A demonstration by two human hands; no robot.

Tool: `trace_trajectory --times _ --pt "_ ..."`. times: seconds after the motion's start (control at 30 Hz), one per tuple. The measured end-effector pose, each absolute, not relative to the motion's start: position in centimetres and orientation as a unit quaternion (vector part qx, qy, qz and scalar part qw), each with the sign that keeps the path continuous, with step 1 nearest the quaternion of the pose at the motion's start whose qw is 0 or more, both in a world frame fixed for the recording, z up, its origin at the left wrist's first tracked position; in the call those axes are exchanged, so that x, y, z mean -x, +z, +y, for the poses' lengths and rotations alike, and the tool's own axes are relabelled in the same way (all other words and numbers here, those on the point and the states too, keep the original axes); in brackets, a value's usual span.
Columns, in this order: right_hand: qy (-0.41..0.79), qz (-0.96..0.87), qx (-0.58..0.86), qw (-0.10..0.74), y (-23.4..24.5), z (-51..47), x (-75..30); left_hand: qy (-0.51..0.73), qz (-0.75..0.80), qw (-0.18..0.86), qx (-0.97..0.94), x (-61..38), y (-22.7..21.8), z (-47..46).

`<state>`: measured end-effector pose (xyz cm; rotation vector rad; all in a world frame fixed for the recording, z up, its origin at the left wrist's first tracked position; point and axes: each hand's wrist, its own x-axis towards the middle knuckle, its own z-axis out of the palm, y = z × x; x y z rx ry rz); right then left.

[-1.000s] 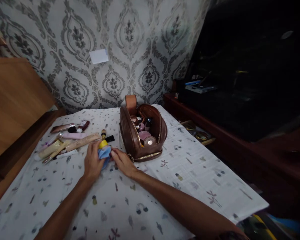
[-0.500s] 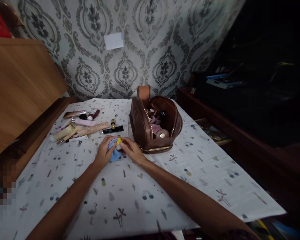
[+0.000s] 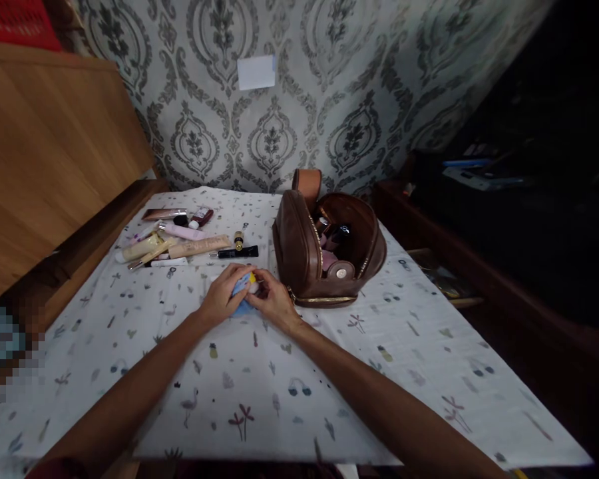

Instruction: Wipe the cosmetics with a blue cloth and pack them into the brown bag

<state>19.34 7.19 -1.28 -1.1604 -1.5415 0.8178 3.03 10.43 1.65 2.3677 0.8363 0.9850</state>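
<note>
Over the patterned tablecloth my two hands meet, both closed. In my left hand (image 3: 223,296) is a crumpled light blue cloth (image 3: 243,307), its lower part hanging beneath the fingers. My right hand (image 3: 275,303) pinches a small yellow and whitish item (image 3: 253,285) against the cloth; its kind is too small and covered to make out. Just right of my hands stands a brown leather toiletry bag (image 3: 299,246), unzipped, with cosmetics inside. Beyond my left hand lie a slim black tube (image 3: 237,253) and a small black-and-gold bottle (image 3: 238,240).
Several cosmetic tubes, among them a beige tube (image 3: 197,246) and a pink tube (image 3: 184,231), lie in a pile on the left of the tablecloth (image 3: 279,426). A wooden panel (image 3: 54,120) borders the left side. Behind the table rises a patterned wall (image 3: 274,133).
The camera view has shifted, so everything sits further right. My hands remain together at the cloth, with the fingers slightly rearranged and less of the yellow item and cloth showing.
</note>
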Motion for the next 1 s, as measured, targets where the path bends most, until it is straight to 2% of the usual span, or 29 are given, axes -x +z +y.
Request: trace_trajectory --times 0.53,0.67,1.0 --pt "0.296 -0.659 0.51 0.467 -1.04 6.79 -19.36 0.324 0.351 0.106 -0.872 -3.36 1.77 9.56" --pt "0.252 -0.691 0.506 0.45 -0.86 6.4 -19.33 0.335 0.367 0.124 -0.859 -3.33 1.87 9.62" --pt "0.235 -0.732 0.479 0.423 -0.94 6.52 -19.41 0.381 0.387 0.204 -0.814 -3.09 2.04 10.44"
